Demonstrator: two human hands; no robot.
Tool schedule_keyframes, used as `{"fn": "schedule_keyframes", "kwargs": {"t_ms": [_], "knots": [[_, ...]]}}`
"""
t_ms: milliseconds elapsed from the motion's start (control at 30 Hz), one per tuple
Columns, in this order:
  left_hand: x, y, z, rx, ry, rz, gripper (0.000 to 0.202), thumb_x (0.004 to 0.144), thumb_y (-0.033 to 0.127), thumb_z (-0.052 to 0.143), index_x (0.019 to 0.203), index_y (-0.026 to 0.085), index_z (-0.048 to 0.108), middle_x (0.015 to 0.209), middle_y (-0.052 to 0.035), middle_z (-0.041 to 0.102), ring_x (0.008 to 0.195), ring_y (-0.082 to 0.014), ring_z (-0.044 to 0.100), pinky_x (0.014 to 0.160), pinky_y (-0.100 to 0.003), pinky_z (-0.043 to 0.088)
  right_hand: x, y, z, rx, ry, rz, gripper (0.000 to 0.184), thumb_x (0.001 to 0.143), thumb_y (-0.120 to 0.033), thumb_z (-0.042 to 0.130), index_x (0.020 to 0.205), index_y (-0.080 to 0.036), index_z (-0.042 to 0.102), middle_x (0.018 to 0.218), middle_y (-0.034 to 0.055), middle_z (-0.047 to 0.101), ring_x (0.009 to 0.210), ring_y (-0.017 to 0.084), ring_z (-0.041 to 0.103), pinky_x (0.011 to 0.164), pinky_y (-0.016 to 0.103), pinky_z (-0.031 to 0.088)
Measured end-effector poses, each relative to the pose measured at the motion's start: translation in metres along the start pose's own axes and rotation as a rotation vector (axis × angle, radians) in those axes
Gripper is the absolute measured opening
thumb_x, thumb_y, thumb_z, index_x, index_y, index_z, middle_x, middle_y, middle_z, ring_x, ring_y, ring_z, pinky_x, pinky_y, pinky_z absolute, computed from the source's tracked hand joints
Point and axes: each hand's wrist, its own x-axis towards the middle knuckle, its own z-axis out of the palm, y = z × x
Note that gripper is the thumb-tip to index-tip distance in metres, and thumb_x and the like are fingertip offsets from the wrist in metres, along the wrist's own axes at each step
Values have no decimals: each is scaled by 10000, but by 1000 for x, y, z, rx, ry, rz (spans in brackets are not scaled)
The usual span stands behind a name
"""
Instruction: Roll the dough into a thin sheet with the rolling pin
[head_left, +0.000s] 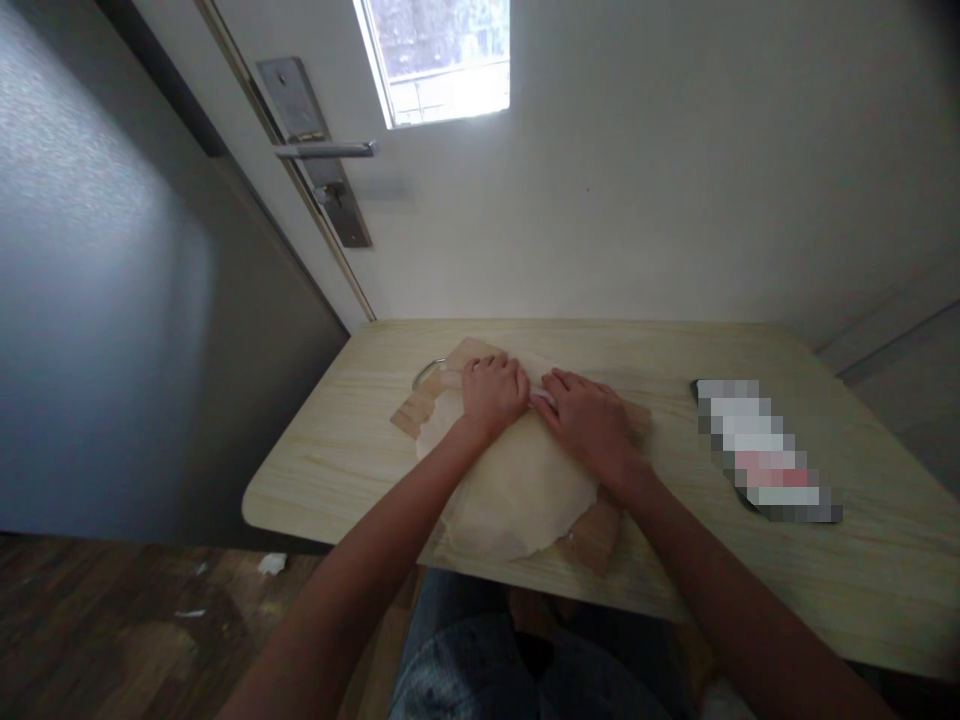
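Note:
A thin, pale sheet of dough [525, 490] lies spread over a wooden cutting board [596, 535], hanging past part of its near edge. At the dough's far side, my left hand [495, 388] curls over a slim rolling pin [451, 380], mostly hidden under both hands. My right hand [589, 415] is closed over the same pin, a short way to the right. Between the hands shows a whitish stretch that looks like dough wrapped on the pin. The board's metal ring handle [427, 370] sticks out at the far left.
The light wooden table [315, 430] stands against a white door with a metal lever handle [326, 150] and a small window. A phone with a blurred-out screen [765, 450] lies at the right. White scraps [271, 564] are on the floor at the lower left.

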Motion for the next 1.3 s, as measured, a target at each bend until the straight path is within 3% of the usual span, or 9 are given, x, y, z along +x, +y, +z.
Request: {"fn": "schedule_keyframes", "kwargs": {"t_ms": [467, 900, 1300], "knots": [[-1, 0, 2, 12, 23, -11, 350, 867, 254, 262, 880, 153, 597, 993, -78, 622, 935, -209, 547, 833, -368, 328, -2, 0, -3, 15, -3, -2, 401, 882, -412, 263, 1039, -169, 541, 1109, 103, 561, 984, 209, 502, 797, 330, 343], [-19, 2, -5, 56, 36, 7, 330, 874, 264, 262, 881, 165, 576, 971, -80, 609, 971, -209, 514, 866, -382, 319, -17, -7, -3, 39, 68, -36, 369, 877, -373, 320, 1083, -149, 527, 1175, 134, 527, 1109, 209, 434, 877, 365, 324], [-42, 0, -8, 46, 63, 15, 365, 876, 273, 261, 1137, 165, 492, 1182, -74, 532, 1160, -233, 397, 984, -402, 245, -32, -14, -5, 64, 91, -27, 361, 872, -324, 333, 1150, -163, 499, 1265, 100, 470, 1146, 222, 414, 907, 387, 323]]}}
